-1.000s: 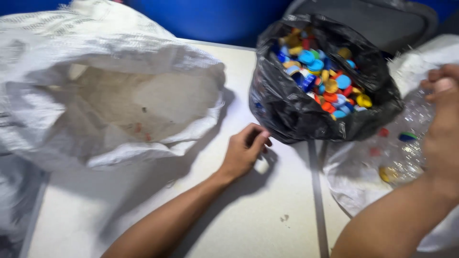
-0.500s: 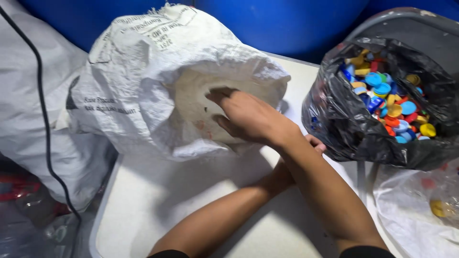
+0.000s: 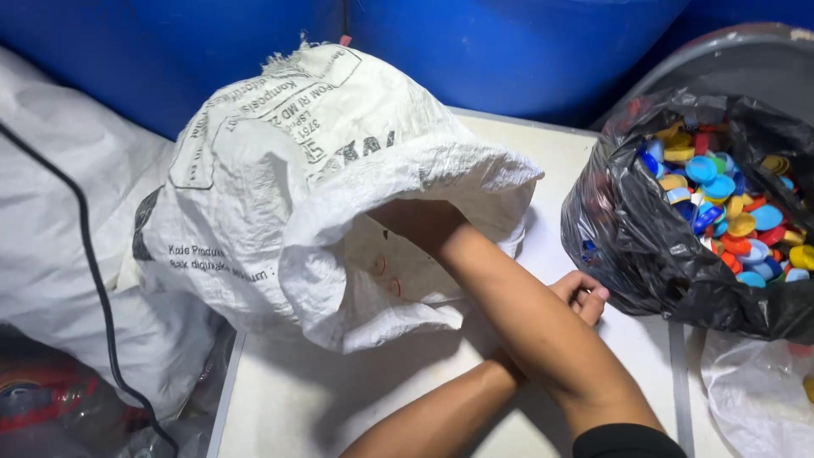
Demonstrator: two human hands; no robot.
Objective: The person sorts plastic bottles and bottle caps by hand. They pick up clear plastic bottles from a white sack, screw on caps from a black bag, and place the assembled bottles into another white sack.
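The white woven sack [image 3: 280,195] lies on its side at the left of the bench [image 3: 280,399], its mouth facing the near right. Half a second ago the right hand [image 3: 415,222] hovered flat at the opening; now it has gone inside, wrist-deep, and the sack's rolled lip hides the fingers, so I cannot tell how wide they are or what they touch. The left hand [image 3: 581,295] has stayed under the crossing right forearm, resting on the bench loosely curled and holding nothing I can see. Just to its right sits a black bag [image 3: 644,246] heaped with coloured bottle caps [image 3: 729,212]. Blue drums [image 3: 509,51] stand along the far side.
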